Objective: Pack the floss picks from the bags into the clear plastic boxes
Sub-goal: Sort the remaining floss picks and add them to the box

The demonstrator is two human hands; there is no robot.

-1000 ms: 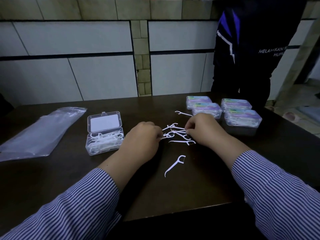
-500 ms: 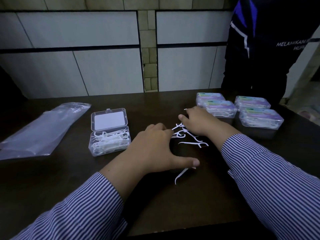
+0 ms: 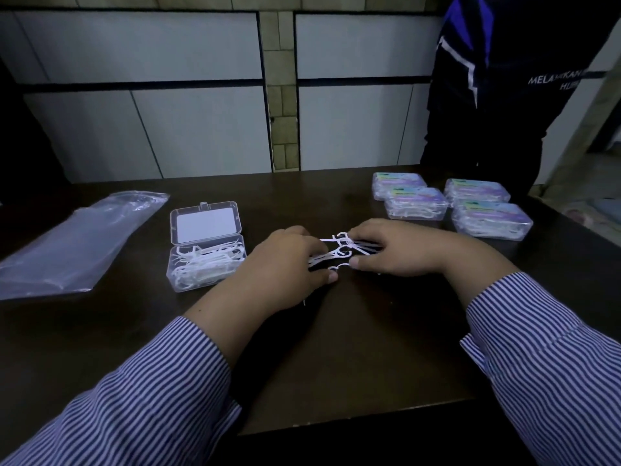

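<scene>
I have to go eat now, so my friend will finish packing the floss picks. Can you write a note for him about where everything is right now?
Left hand and right hand: both on the table, fingers curled round the loose floss picks, gathering them into one bunch between them.
Open clear box: left of the hands, lid flipped back, partly filled with picks.
Four closed boxes: far right, already packed.
Plastic bag: far left, lying flat; looks empty.
Left to do: lift the bunch into the open box, then shut its lid.
</scene>
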